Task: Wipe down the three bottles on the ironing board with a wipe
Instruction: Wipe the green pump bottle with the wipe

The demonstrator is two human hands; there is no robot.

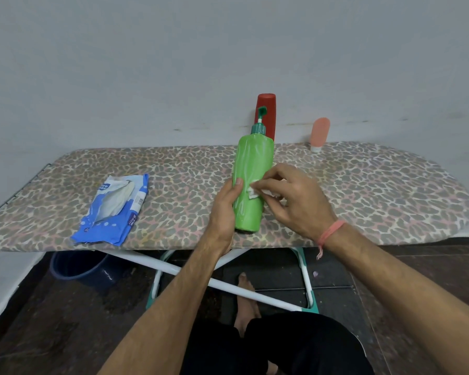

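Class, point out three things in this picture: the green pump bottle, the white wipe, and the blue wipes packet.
green pump bottle (251, 169): head view, on its upper body.
white wipe (253, 192): head view, on the crumpled part against the bottle.
blue wipes packet (113, 209): head view, on its opened middle.

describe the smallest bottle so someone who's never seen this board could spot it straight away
Start at the leopard-print ironing board and follow its far edge along the grey wall toward the rounded right end. There, right of the tall red bottle, stands a small salmon-pink squeeze tube resting on its white cap. It is the shortest and palest bottle, set apart from the others, unlike the green pump bottle.
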